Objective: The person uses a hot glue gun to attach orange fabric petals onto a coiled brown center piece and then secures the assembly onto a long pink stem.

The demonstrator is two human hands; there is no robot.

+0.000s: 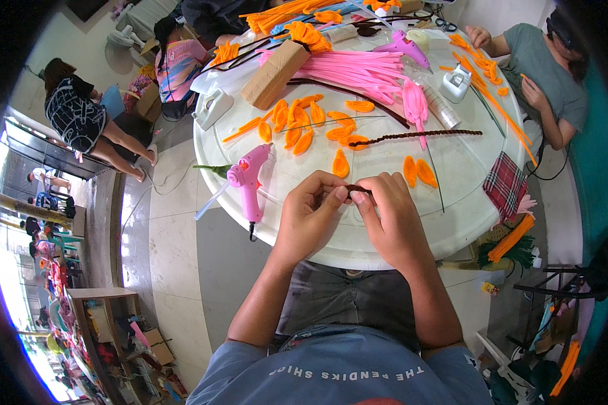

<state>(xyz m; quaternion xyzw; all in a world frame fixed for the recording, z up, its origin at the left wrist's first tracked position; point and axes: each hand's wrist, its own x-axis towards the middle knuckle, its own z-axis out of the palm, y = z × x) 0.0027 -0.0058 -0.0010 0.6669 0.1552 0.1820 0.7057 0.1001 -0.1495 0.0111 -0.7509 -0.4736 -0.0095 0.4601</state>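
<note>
At the near edge of the round white table [452,223], a short dark brown pipe cleaner piece [358,190] sits pinched between both hands, held just above the tabletop. The left hand [307,216] has thumb and forefinger closed on its left end; the right hand [392,216] has its fingertips closed on the right end, so little of the fuzzy wire shows between them. With so little to grip, the piece could slip out and drop off the table rim into the lap, or the wire tip could prick a fingertip if it is twisted hard. Just left of the left hand lies a pink glue gun [248,181], nozzle pointing away; I cannot tell whether it is hot, but a careless wrist could brush it or snag its cord. Orange petal shapes [341,163] lie just beyond the fingers and could be swept aside. A longer brown pipe cleaner [425,136] lies farther out, beside pink pipe cleaners [358,71].
</note>
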